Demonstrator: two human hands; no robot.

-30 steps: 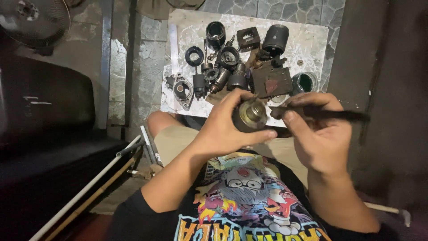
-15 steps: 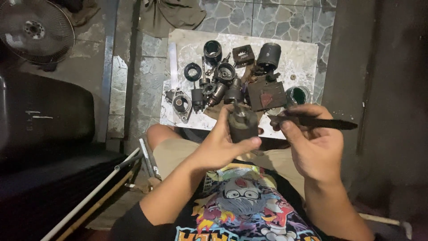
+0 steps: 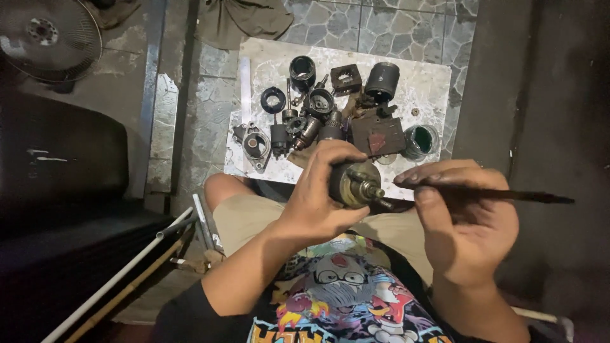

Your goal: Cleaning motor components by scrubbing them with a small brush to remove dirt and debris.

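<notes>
We are gripping motor part [image 3: 356, 183] in left hand [image 3: 318, 197], shaft end angled up for access; right hand [image 3: 464, 222] pinching thin dark tool [image 3: 489, 194], tip possibly touching shaft. Spare parts sitting on slab [image 3: 432, 82].

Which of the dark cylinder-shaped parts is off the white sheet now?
The motor part gripped in the left hand. The other cylinders, like the black one at the far edge, rest on the sheet.

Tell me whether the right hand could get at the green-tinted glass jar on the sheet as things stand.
Probably yes, but not freely: the right hand is pinching a thin dark tool, so its fingers are taken. The jar stands at the sheet's near right corner, just beyond that hand, with nothing visible between them.
</notes>
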